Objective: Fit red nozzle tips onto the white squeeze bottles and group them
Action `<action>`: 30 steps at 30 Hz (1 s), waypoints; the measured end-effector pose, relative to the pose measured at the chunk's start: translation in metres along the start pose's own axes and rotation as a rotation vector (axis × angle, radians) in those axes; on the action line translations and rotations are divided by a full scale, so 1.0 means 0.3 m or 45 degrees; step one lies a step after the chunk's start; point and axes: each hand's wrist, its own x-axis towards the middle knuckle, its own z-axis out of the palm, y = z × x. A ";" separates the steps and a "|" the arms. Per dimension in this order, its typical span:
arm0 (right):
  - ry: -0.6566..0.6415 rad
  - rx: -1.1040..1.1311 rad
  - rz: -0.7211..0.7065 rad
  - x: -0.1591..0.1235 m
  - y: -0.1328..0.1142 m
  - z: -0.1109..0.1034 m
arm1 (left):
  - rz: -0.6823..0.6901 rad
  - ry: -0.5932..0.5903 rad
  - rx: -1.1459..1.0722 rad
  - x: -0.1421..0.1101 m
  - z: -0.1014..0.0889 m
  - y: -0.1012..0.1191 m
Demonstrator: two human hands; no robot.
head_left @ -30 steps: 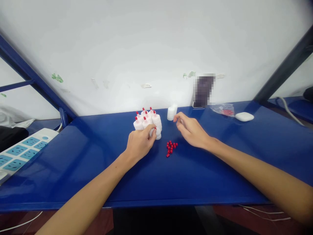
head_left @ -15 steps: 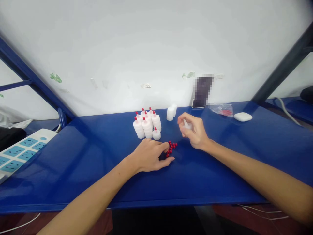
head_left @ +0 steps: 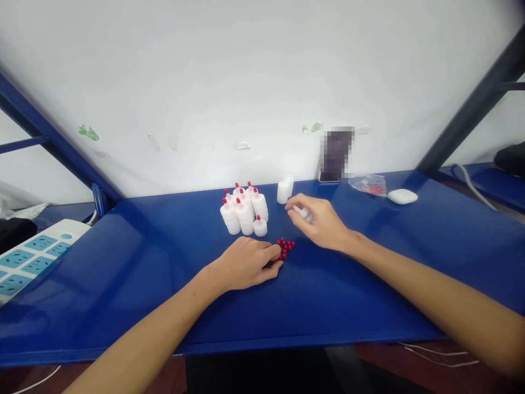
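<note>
My right hand (head_left: 318, 219) is curled around a white nozzle cap (head_left: 302, 212) with its pointed spout toward the fingertips. My left hand (head_left: 252, 262) rests low over the table at the left edge of a loose pile of small red caps (head_left: 289, 245). Its thumb and index finger close on a red cap there, partly hidden by the fingers. Beyond the left hand stand several stacks of white nozzle caps (head_left: 245, 217) with red tips on top. A single low white nozzle cap (head_left: 260, 227), also red-tipped, sits at their right front.
Two white cylinders (head_left: 283, 192) stand near the wall. Farther right are a blurred phone (head_left: 336, 156) leaning on the wall, a clear bag with red pieces (head_left: 375, 189) and a white rounded object (head_left: 402, 196). A power strip (head_left: 36, 257) lies left on the blue table (head_left: 135, 273).
My left thumb and index finger have come together at the red caps. My right hand has moved slightly left, carrying the white nozzle cap toward the pile. The view has shifted a little.
</note>
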 end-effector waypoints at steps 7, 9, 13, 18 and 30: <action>-0.187 0.188 -0.191 -0.030 -0.062 0.004 | -0.061 0.399 -0.144 -0.003 0.012 -0.011; -0.228 0.219 -0.267 -0.032 -0.084 0.006 | -0.071 0.503 -0.199 -0.002 0.011 -0.009; -0.240 0.200 -0.236 -0.037 -0.103 0.009 | -0.131 0.601 -0.341 0.003 0.015 -0.004; -0.288 0.172 -0.200 -0.046 -0.104 0.014 | -0.241 0.606 -0.523 0.007 0.028 -0.004; -0.352 0.172 -0.261 -0.044 -0.101 0.006 | -0.295 0.628 -0.661 0.009 0.029 -0.007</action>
